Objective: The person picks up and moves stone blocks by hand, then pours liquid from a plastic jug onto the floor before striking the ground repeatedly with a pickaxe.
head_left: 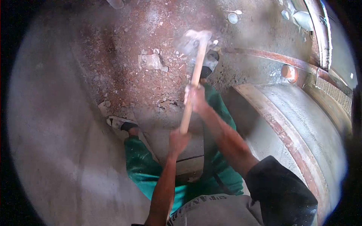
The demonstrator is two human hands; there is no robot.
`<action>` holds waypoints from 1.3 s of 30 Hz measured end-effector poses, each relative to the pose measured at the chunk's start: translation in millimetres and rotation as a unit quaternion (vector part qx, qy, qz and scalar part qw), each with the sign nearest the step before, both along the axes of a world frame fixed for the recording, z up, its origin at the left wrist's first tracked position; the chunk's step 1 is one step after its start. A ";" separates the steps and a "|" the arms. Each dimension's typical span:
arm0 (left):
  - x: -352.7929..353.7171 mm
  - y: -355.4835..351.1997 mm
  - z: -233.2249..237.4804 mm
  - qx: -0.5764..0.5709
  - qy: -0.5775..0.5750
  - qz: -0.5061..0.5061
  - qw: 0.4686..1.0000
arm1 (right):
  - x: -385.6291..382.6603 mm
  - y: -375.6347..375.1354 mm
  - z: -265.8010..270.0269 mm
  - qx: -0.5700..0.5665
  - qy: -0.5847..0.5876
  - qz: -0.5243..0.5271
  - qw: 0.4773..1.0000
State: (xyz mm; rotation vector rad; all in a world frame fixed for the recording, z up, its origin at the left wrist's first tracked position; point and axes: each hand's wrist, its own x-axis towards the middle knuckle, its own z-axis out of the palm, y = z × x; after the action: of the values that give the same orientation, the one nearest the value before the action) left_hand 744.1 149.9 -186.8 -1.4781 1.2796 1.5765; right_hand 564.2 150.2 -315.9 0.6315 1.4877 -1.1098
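Sensibly apart, left fingers (180, 138) and right fingers (189, 94) are wrapped round the stiff-looking handle (198, 67); the head (203, 35) beyond seems heavy.

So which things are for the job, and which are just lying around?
Seemingly for the job:
- long-handled tool, head blurred
- left hand and right hand, gripping it

Probably just lying about:
- pale scrap
- round white thing
- white spoon-like thing
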 end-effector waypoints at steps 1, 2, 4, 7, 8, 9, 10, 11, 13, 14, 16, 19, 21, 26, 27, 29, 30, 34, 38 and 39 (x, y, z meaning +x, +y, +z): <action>6.9 2.4 6.8 0.023 -0.010 0.012 1.000 | 13.3 5.6 14.1 -0.011 -0.010 0.013 1.000; 13.9 5.0 13.6 0.045 -0.021 0.024 0.998 | 17.6 5.3 23.6 0.002 -0.011 0.007 1.000; 11.7 -4.2 40.4 0.072 -0.042 0.043 0.996 | 27.9 8.3 40.4 0.037 -0.020 0.004 0.999; -14.1 1.4 5.9 0.031 0.028 0.031 0.999 | -20.4 20.7 16.1 -0.019 0.056 0.016 0.998; -34.4 -3.8 -6.8 0.017 0.057 0.005 0.998 | -45.9 19.8 2.0 -0.009 0.106 0.033 0.994; -57.2 -10.0 -19.7 0.004 0.083 -0.019 0.996 | -72.9 14.4 -3.9 -0.003 0.132 0.103 0.986; -79.6 -22.7 -24.0 -0.006 0.074 -0.010 0.997 | -100.0 9.2 -12.2 -0.040 0.083 0.027 0.995; -96.3 -35.8 -24.2 -0.017 0.064 -0.001 0.998 | -118.5 3.8 -20.1 -0.076 0.032 -0.050 0.995; -109.7 -49.4 -29.4 -0.022 0.047 -0.011 0.999 | -132.6 -14.5 -28.5 0.002 0.041 -0.021 0.999; -109.1 -50.4 -28.6 -0.023 0.039 -0.017 0.999 | -131.0 -17.1 -29.7 0.042 0.046 -0.007 0.998; -86.6 -38.9 -13.2 -0.028 0.014 0.005 0.999 | -98.7 -12.9 -31.7 0.052 0.009 0.002 0.999; -12.2 5.9 -0.4 0.038 -0.030 0.017 0.999 | -18.1 17.6 -24.1 0.038 -0.074 0.038 0.996; 29.6 29.1 27.7 0.068 -0.091 0.026 0.993 | 37.5 29.9 -9.8 0.067 -0.074 0.065 0.993; 116.7 139.4 124.1 0.045 -0.034 -0.051 0.997 | 131.9 97.1 89.3 0.152 -0.044 0.178 0.971; 133.2 162.5 133.9 0.054 -0.017 -0.052 0.997 | 144.4 99.5 112.7 0.131 -0.043 0.180 0.974; 157.4 203.6 139.1 -0.024 0.039 0.038 0.998 | 151.8 89.1 140.3 0.115 -0.042 0.199 0.972; 157.2 200.5 138.0 -0.031 0.030 0.068 0.997 | 155.1 76.4 144.8 0.114 -0.040 0.212 0.970; 110.0 99.7 78.7 -0.004 -0.041 0.226 0.973 | 144.2 14.6 65.9 -0.097 0.064 0.314 0.942; 73.6 -66.2 14.3 -0.047 -0.013 0.345 0.937 | 128.3 -127.2 -32.5 -0.245 0.382 0.502 0.736; 79.2 -74.8 -0.2 -0.032 -0.020 0.351 0.936 | 133.0 -160.0 -31.5 -0.209 0.277 0.473 0.810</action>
State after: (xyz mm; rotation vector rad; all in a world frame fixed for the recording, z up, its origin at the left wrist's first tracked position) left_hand 823.3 75.1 -187.0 -2.1493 0.8100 1.9235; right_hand 697.2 -9.7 -347.5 -0.7764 1.6375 -0.7635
